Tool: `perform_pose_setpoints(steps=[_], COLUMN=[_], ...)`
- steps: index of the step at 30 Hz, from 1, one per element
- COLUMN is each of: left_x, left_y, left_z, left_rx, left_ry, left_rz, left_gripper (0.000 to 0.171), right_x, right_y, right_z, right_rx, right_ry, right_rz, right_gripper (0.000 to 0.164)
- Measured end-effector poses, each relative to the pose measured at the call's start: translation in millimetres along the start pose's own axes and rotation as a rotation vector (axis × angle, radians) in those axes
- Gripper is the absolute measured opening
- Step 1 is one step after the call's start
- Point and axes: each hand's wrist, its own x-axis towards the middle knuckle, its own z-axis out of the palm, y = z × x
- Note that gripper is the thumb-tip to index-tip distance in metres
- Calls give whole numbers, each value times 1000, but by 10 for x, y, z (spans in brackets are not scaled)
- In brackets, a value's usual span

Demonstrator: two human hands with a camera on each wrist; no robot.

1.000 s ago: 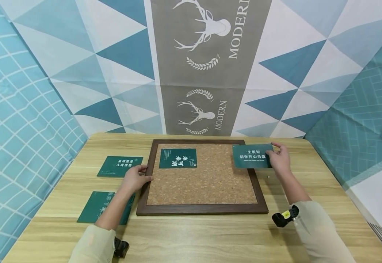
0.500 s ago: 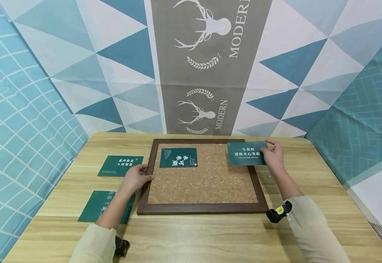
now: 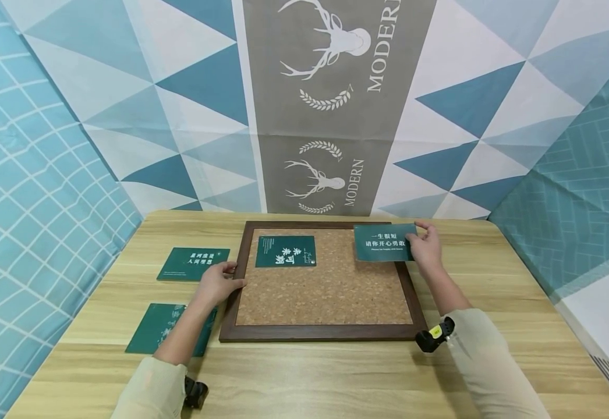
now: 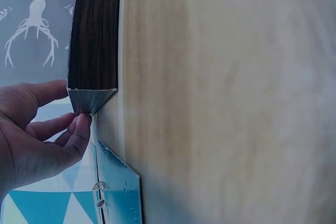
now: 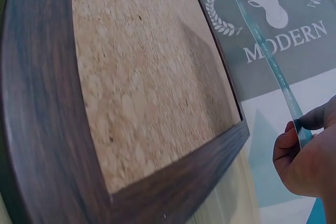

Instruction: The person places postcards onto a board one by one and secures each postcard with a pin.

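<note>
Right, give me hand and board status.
Left hand gripping cork board at left edge. Right hand pinching green printed card above far right corner. Nothing visible in between.

Tan rectangular cork panel (image 3: 325, 291): rough, speckled. Dark-brown rectangular wood-grain frame (image 3: 325, 333): smooth, low sheen. Green rectangular paper-look cards (image 3: 380, 250): smooth. Pale-yellow wood-grain tabletop (image 3: 304, 375): satin.

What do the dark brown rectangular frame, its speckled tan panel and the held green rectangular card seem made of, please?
Frame: likely satin wood or wood-look facing, by its streaky grain. Panel: apparently matte cork, by its flecks. Card: perhaps coated paper or plastic; thin, faint sheen.
</note>
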Motion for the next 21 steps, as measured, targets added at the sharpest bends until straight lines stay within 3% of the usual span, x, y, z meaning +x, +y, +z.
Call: perform_pose_setpoints(steps=[21], left_x=[-13], left_y=[10], left_z=[-10], left_rx=[-15], left_ry=[-9], left_rz=[-14], left_gripper=[60], right_x=[-4], right_y=[10], right_z=[256], right_rx=[20], right_ry=[-8], right_rz=[-25], right_gripper=[45])
